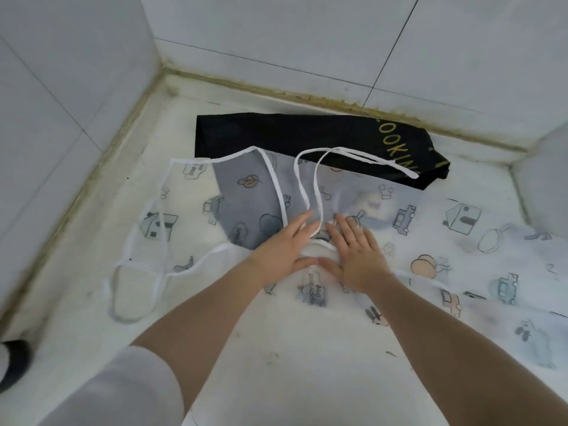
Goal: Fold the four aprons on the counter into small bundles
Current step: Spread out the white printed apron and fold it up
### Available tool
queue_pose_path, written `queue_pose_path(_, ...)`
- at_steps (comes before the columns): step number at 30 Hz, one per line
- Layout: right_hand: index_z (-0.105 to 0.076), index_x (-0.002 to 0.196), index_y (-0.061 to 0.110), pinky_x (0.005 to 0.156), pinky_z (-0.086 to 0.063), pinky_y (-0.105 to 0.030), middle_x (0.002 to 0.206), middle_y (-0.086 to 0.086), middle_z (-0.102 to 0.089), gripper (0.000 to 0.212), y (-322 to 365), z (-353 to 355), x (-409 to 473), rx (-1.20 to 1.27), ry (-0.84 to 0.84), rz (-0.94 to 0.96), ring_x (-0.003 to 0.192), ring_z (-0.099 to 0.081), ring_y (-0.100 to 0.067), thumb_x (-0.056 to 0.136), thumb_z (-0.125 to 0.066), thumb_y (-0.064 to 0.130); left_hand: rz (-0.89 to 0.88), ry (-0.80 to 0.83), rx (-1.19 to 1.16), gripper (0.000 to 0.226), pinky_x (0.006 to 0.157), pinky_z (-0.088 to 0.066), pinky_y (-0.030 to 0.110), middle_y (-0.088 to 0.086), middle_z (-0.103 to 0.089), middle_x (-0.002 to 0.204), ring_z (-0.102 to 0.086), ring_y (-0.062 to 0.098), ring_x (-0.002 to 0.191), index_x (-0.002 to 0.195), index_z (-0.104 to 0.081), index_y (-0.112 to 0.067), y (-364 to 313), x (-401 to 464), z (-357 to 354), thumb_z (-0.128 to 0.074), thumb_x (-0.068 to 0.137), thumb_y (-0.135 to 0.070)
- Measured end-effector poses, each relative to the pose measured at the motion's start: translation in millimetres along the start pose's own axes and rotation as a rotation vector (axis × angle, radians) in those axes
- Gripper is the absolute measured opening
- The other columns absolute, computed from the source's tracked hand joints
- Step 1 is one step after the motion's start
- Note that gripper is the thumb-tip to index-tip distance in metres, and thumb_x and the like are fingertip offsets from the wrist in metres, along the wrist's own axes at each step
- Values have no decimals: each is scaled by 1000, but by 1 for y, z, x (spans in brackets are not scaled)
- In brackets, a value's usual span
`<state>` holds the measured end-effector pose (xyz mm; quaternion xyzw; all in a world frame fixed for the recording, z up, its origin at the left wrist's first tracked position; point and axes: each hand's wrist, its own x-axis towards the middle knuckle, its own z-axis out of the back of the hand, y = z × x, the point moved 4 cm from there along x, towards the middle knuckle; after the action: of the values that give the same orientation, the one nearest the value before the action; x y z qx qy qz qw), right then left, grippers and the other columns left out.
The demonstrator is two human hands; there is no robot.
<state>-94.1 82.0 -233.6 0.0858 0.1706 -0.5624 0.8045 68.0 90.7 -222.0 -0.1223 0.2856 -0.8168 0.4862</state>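
A translucent white apron (479, 247) printed with houses, cars and balloons lies spread across the counter. A grey printed apron (246, 204) shows beneath it at the middle. A black apron (292, 133) with yellow lettering lies folded long at the back. My left hand (282, 244) and my right hand (353, 247) press flat on the translucent apron side by side, thumbs nearly touching. White strap loops (310, 192) run from between my hands toward the black apron. Another white strap loop (135, 272) trails to the left.
The white counter (276, 348) sits in a corner of white tiled walls (276, 32), with a stained seam along the back and left edges. A raised tiled ledge (541, 186) bounds the right side. A dark round object (15, 361) shows at the lower left edge.
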Motion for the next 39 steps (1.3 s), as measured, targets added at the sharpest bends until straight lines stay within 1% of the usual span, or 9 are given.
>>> queue_pose_path(4,-11,149,13,119,-3,-44,159,-8,5,61,-21,16,8,45,-37,-302,146,6,-26,95,-15,42,-40,-326,251,51,86,-50,41,14,-60,121,-63,33,100,120,-58,-4,11,-5,27,-41,88,-39)
queue_pose_path(8,-1,151,6,120,1,-41,159,-10,8,60,10,16,15,504,-108,-547,146,10,-25,100,-19,31,137,-413,458,53,103,-27,39,12,-62,115,-57,30,108,120,-56,-5,49,-32,35,-39,86,-43)
queue_pose_path(13,-21,148,25,118,7,-40,160,2,-4,70,46,3,14,463,-248,-291,146,6,-18,87,4,47,268,-424,356,58,74,-50,40,15,-63,93,-63,34,83,92,-63,-1,73,-55,43,-39,81,-53)
queue_pose_path(19,-8,150,33,118,8,-40,160,6,1,76,25,-4,20,337,-210,-268,146,10,-16,79,16,47,293,-377,306,67,50,-34,27,7,-51,59,-54,27,58,66,-44,-11,80,-55,62,-19,83,-70)
queue_pose_path(26,-10,151,31,118,4,-38,160,4,-4,80,25,-3,17,287,-188,-279,146,5,-17,75,12,41,569,100,481,46,67,-42,33,1,-50,73,-57,26,85,91,-45,-16,97,-36,86,-33,91,-61)
queue_pose_path(30,-22,146,26,114,-10,-42,157,-1,-11,85,26,8,18,252,-140,-250,145,-3,-22,70,10,43,397,-81,727,33,85,-43,40,13,-56,118,-55,32,106,123,-46,-6,72,-23,68,-38,94,-19)
queue_pose_path(34,-43,134,23,104,-30,-42,145,-1,-33,72,14,29,24,263,-172,-132,131,-29,-27,75,-7,44,-51,-184,476,68,106,-35,43,15,-53,132,-50,31,122,121,-56,-3,7,18,33,-33,86,-56)
queue_pose_path(37,-55,124,14,98,-38,-37,131,-4,-47,40,-7,39,36,459,-154,-95,120,-41,-29,89,-39,20,-16,85,428,100,117,1,34,13,-16,155,-12,25,144,143,-28,-5,-12,45,3,-39,74,-77)
queue_pose_path(39,-58,120,11,98,-39,-36,126,-6,-51,35,-25,51,46,458,-179,-99,119,-43,-28,88,-45,7,44,113,376,95,117,-1,34,10,-10,155,-6,24,144,139,-31,-10,-4,54,4,-55,71,-72)
